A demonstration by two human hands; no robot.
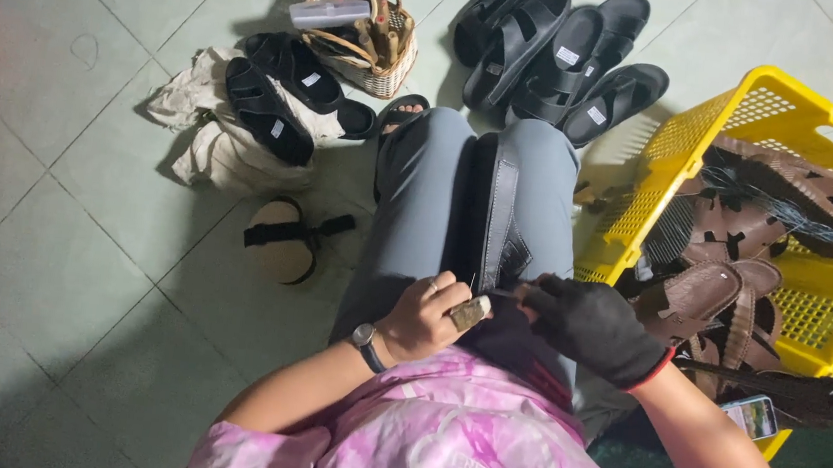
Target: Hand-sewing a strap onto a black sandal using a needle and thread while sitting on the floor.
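Note:
A black sandal stands on edge, clamped between my knees in grey trousers. My left hand, bare with a wristwatch, pinches a thin needle at the sandal's near end; a wrapped brown thimble-like piece sits on a finger. My right hand wears a black fingerless glove and presses against the sandal's near end, fingers closed around it and a thread.
A yellow plastic crate of brown sandals stands to my right, with a phone beside it. Black sandals lie ahead, two more on cloth at left. A wicker basket and a round pad sit on the tiled floor.

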